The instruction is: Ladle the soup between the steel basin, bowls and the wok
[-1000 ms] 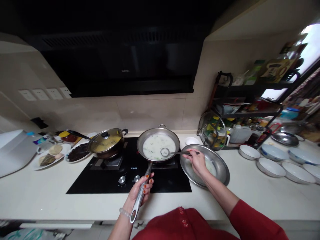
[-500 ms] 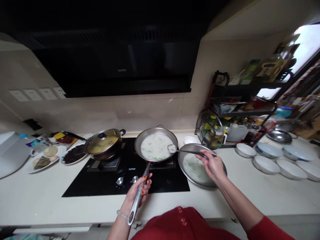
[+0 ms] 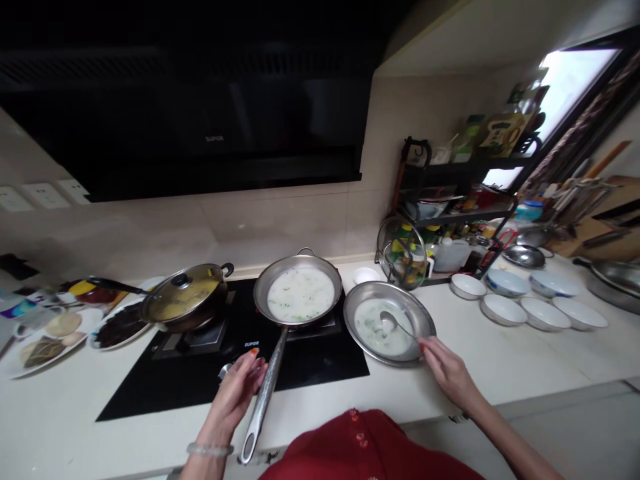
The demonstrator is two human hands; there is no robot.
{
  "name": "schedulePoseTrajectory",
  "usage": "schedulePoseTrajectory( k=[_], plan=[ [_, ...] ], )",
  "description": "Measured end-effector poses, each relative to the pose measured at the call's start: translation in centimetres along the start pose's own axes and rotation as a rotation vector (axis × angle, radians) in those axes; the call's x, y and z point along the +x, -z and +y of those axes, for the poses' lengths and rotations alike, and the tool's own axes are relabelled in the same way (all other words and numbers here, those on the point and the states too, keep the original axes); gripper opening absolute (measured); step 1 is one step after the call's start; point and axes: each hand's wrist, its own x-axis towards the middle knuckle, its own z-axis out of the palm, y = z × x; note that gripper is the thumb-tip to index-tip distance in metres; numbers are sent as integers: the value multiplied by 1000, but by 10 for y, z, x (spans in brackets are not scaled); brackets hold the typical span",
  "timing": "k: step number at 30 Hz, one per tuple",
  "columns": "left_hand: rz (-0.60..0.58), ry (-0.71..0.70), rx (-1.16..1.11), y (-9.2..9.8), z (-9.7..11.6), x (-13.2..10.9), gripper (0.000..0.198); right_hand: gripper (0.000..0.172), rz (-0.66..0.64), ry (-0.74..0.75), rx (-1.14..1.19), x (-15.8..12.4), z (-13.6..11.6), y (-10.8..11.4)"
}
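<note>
My right hand [image 3: 447, 373] grips the handle of a metal ladle [image 3: 388, 321], whose bowl rests in white soup with green bits. That soup fills the bottom of a wide steel basin [image 3: 425, 319] on the counter, right of the stove. A steel frying pan [image 3: 263, 288] sits on the right burner with similar white soup in it. Its long metal handle [image 3: 267, 393] points toward me. Just left of that handle, my left hand [image 3: 243, 387] is off it, fingers loosely bent and apart, holding nothing. The stove knobs are partly hidden behind this hand.
A lidded pan [image 3: 185, 293] of yellow food occupies the left burner. Plates of food [image 3: 120, 327] stand further left. White bowls [image 3: 545, 313] are grouped on the right counter, before a black rack [image 3: 460, 217] of bottles. A glass lid [image 3: 401, 253] leans by the rack.
My left hand has let go of the pan handle and moved left. The ladle has gone from the frying pan into the basin with my right hand. The view has turned right.
</note>
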Motion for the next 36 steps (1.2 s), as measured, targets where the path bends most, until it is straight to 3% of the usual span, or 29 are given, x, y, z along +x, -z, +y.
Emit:
schedulePoseTrajectory(
  k=[2,4,7,11,14,16,18,21,24,27,30,33,36],
  plan=[
    [31,-88,60,3,11,1,13,21,-131,250,-125,-7,4,3],
    [24,-171,131,2,22,-2,24,27,-175,389,-209,-10,5,6],
    [-41,-262,218,-9,36,-13,37,28,-74,401,-230,-2,-5,11],
    [-227,-375,339,-41,45,-26,40,26,75,331,-112,22,-40,10],
    [-348,-425,433,-69,46,-29,31,25,67,361,-33,43,-71,-4],
    [-395,-434,431,-85,44,-27,35,26,36,438,13,54,-87,-21],
    [-456,-378,346,-98,41,-24,38,29,28,551,50,64,-99,-40],
    [-527,-156,181,-113,34,-24,28,33,78,660,33,70,-110,-70],
    [-573,85,126,-125,25,-30,10,37,105,679,24,68,-118,-96],
    [-678,245,42,-137,16,-36,20,42,145,679,28,60,-125,-116],
    [-685,260,-122,-149,8,-37,7,46,198,700,27,52,-133,-130],
    [-615,226,-245,-156,1,-34,18,47,244,713,-17,46,-138,-138],
    [-600,205,-305,-158,-3,-37,16,46,267,675,-66,42,-137,-143]
  ],
)
